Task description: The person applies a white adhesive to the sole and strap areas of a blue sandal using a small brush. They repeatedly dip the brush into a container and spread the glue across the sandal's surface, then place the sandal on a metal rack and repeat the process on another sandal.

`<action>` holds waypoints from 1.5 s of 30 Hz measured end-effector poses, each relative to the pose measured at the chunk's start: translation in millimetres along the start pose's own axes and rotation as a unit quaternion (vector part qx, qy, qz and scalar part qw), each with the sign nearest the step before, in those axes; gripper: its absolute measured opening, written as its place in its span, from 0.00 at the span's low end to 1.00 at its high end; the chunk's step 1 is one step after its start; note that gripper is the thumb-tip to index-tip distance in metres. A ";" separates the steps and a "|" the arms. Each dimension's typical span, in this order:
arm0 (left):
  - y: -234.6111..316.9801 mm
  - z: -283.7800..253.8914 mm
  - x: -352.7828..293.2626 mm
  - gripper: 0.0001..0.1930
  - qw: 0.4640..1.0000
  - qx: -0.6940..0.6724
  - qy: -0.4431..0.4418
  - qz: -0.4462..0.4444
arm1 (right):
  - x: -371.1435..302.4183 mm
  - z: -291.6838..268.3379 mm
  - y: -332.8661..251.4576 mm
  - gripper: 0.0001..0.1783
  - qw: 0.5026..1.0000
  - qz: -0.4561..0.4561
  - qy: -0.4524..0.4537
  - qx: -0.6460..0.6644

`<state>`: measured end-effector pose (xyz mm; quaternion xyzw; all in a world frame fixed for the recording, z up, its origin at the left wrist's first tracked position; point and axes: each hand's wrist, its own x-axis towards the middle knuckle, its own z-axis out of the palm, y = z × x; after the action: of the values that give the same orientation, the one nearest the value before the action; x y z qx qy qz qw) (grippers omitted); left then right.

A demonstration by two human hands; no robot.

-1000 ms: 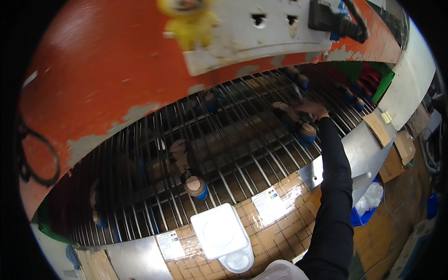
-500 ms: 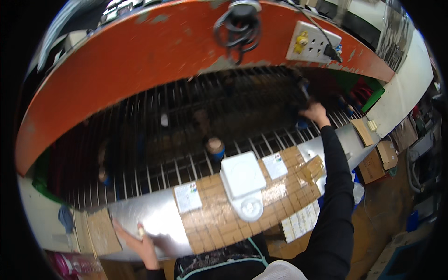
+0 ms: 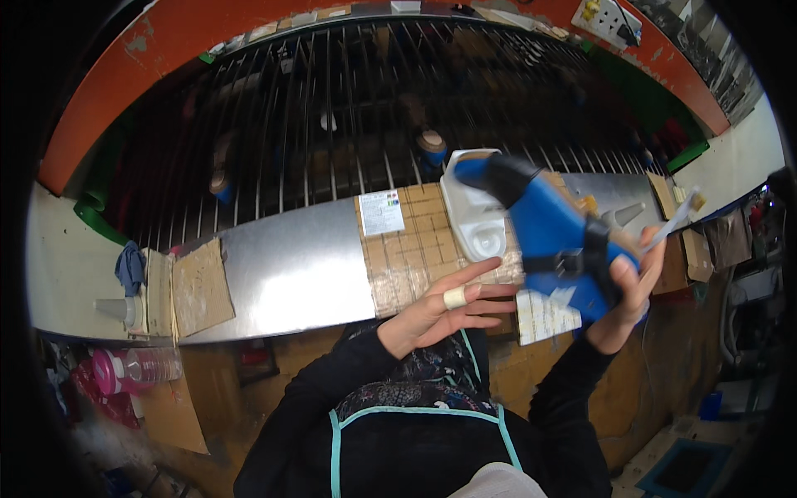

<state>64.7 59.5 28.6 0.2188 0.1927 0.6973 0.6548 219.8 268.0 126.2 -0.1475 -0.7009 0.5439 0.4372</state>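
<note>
My right hand (image 3: 628, 292) grips a blue shoe with black straps (image 3: 552, 228), sole side toward me, lifted in front of my chest. A thin white stick (image 3: 674, 222) pokes out above the same hand. My left hand (image 3: 444, 305) is open with fingers spread, a pale tape band on one finger, just left of the shoe and not touching it. Behind the shoe a white plastic container (image 3: 473, 216) rests on the metal ledge (image 3: 290, 266).
Beyond the ledge runs a rack of metal bars (image 3: 349, 108) with several blue shoes on lasts (image 3: 432, 149), framed by an orange arch (image 3: 108, 91). Cardboard pieces (image 3: 199, 286), paper labels (image 3: 382, 212) and a blue cloth (image 3: 129, 267) lie on the ledge.
My right hand has pulled back from the rack with a blue shoe in it. My left hand has risen from the ledge's edge to beside the shoe. The view has tilted down.
</note>
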 end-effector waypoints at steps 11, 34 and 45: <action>-40.0 -42.3 -87.3 0.56 0.976 -0.128 0.134 0.113 | -81.0 25.7 79.1 0.11 0.966 0.099 -0.113 -0.210; 44.5 -52.2 -123.9 0.40 0.352 0.616 0.481 0.515 | -37.2 39.8 136.0 0.06 0.785 -0.126 -0.106 -0.597; 52.8 -56.6 -81.3 0.26 0.324 0.670 0.428 0.513 | -48.5 8.7 158.4 0.12 0.917 0.370 -0.129 -0.079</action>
<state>-6.8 -24.1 6.7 0.3099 0.6976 0.5261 -0.3749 198.3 287.1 -37.2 -0.3586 -0.6877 0.6238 0.0973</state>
